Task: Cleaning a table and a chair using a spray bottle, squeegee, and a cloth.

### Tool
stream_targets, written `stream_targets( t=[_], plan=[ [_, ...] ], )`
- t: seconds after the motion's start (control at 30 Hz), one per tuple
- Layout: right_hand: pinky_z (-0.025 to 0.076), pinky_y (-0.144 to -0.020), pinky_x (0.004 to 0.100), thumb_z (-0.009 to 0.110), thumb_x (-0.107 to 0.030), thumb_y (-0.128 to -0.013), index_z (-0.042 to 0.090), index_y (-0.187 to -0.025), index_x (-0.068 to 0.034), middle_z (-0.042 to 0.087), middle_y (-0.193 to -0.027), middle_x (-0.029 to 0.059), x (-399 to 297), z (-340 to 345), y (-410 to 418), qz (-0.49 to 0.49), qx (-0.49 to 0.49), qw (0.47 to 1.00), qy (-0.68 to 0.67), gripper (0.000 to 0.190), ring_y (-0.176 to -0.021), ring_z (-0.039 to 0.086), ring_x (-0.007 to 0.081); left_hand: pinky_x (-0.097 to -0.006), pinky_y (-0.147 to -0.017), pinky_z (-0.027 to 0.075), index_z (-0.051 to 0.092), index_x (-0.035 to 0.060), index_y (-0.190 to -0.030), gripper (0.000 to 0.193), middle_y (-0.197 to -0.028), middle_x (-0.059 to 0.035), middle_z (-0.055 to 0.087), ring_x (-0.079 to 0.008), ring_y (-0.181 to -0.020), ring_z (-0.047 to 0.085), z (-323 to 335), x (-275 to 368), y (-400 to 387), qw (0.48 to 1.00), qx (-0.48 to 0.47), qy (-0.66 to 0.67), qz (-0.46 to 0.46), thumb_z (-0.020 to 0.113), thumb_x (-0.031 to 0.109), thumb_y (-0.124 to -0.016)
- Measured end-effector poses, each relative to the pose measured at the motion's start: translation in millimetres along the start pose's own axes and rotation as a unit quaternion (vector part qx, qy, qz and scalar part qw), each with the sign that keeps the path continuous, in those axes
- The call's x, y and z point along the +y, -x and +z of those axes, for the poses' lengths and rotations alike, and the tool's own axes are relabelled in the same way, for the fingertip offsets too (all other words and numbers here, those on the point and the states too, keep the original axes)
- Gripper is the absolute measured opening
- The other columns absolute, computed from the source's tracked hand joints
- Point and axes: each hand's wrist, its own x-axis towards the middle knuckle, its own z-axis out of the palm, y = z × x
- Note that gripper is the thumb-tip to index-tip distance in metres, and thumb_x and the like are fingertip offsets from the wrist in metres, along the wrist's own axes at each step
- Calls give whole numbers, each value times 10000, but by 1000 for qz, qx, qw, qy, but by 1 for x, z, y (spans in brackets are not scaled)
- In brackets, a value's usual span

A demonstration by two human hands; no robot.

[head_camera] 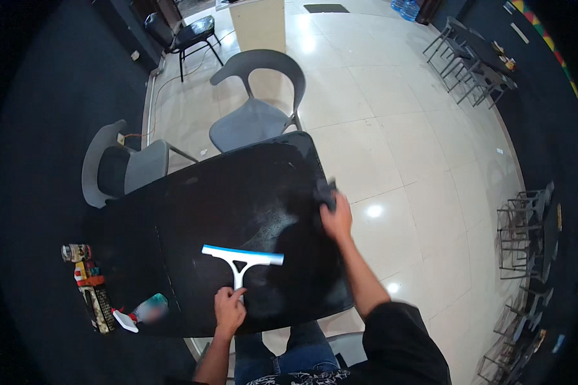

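My left hand (229, 310) grips the handle of a white squeegee (241, 262) with a blue blade edge. The squeegee's head points away from me over the black tabletop (192, 211). At the table's right edge, my right hand (337, 216) is closed on a dark cloth (325, 192), slightly blurred. A pale, wet-looking smear (274, 224) shows on the surface between the two hands. Left of my left hand, a spray bottle (150, 308) with a red and white trigger head lies on the table.
Several containers, including a jar (76, 252) and a patterned box (96, 308), line the table's left end by the dark wall. A grey chair (255, 120) stands at the far edge, another grey chair (125, 166) at the far left. Tiled floor (390, 144) extends to the right.
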Motion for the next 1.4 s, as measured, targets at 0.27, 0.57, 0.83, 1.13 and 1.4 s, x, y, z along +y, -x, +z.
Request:
stream_targets(
  t=[0.27, 0.57, 0.83, 1.13, 1.4],
  plan=[
    [357, -995, 528, 649, -314, -741, 550, -1246, -123, 526, -1294, 151, -14, 20, -14, -110, -18, 991, 76, 549, -1198, 458, 386, -446, -829, 417, 485, -53, -1128, 334, -942, -218, 517, -396, -895, 512, -9, -38, 31, 981, 93, 28, -166, 594, 51, -830],
    [209, -1065, 614, 714, -413, -607, 628, -1110, -173, 441, -1416, 125, -15, -49, 90, -134, -114, 954, 241, 563, -1331, 328, 410, -477, -729, 397, 526, -44, -965, 170, -884, -230, 484, -429, -835, 488, -56, -45, 35, 969, 138, 92, -181, 571, 81, -859],
    [265, -1027, 646, 737, -472, -625, 636, -1154, -239, 450, -1392, 128, -150, 81, 277, -223, -344, 912, 30, 586, -1263, 410, 402, -455, -741, 380, 501, -49, -963, 161, -888, -208, 449, -405, -846, 475, -102, -87, 45, 965, 177, 87, -174, 558, 76, -878],
    [122, -1050, 689, 698, -454, -676, 593, -1210, -163, 245, -1520, 180, -69, -3, 160, 32, -36, 973, 226, 617, -1409, 179, 408, -467, -756, 395, 517, -37, -963, 167, -888, -216, 464, -419, -855, 486, -83, -99, 63, 971, 95, 133, -174, 568, 89, -866],
    [376, -1011, 472, 680, -344, -753, 532, -1267, -142, 475, -1304, 245, -65, 50, -46, 55, 58, 988, 131, 573, -1186, 454, 414, -483, -756, 383, 511, -42, -970, 177, -891, -241, 452, -449, -837, 461, -51, -99, 55, 962, 124, 104, -218, 566, 93, -869]
  ],
)
